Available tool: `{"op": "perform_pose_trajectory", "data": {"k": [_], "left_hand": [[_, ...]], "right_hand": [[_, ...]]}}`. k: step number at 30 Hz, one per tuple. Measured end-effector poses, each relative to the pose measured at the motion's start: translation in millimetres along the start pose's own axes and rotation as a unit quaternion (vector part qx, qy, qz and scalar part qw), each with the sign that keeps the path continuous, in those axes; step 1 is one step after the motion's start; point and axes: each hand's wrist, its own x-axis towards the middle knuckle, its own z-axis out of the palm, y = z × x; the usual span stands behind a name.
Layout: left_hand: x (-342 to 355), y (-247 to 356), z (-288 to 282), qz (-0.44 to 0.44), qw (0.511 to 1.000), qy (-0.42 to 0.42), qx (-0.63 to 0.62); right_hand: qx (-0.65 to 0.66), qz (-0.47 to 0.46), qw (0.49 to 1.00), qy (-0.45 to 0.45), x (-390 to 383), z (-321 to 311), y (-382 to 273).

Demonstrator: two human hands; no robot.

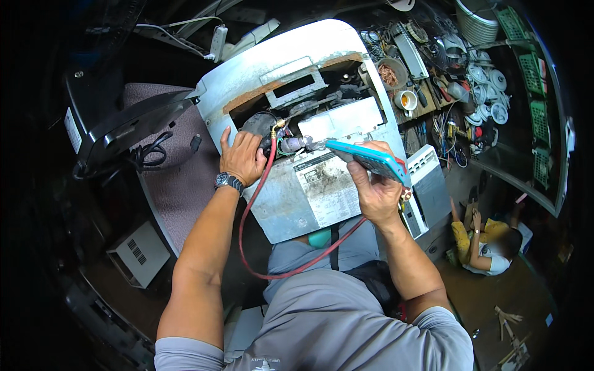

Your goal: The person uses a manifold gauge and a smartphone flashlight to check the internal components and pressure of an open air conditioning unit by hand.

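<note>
An open white metal appliance cabinet [272, 213] with rusty inner edges lies in front of me, its pipes and a dark rounded part [260, 123] exposed. My left hand [242, 156] rests on the cabinet's edge beside that part, fingers spread and holding nothing. A teal-cased phone [368, 159] is gripped in my right hand [378, 191], tilted above the cabinet. From a brass fitting [278, 125] inside, a red hose [245, 216] loops past my lap toward my right hand. The hose's other end, near a brass piece [406, 194], is partly hidden by that hand.
Tools, wires and white plastic discs [489, 93] crowd the right, with a white cup [405, 102] nearby. A white panel [426, 188] leans beside the cabinet. Another person [486, 247] sits at lower right. A power strip [218, 42] lies at the back left.
</note>
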Motion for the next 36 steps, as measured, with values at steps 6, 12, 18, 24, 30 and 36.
{"op": "perform_pose_trajectory", "data": {"k": [6,12,18,24,30,36], "left_hand": [[1,2,3,0.011,1.000,0.001,-0.005],[1,1,2,0.000,1.000,-0.008,0.015],[3,3,3,-0.002,1.000,-0.012,0.003],[4,4,1,-0.005,1.000,-0.018,0.019],[4,4,2,-0.006,0.999,-0.027,0.026],[6,5,2,-0.007,0.999,-0.026,0.026]], "right_hand": [[-0.020,-0.008,1.000,0.020,-11,11,-7],[-0.024,-0.034,0.998,0.037,-7,16,-10],[-0.008,0.004,0.999,0.033,-9,5,2],[-0.028,0.018,0.997,-0.065,-20,1,1],[0.004,0.035,0.992,-0.122,-40,13,-1],[0.014,0.048,0.988,-0.145,-44,15,-2]]}}
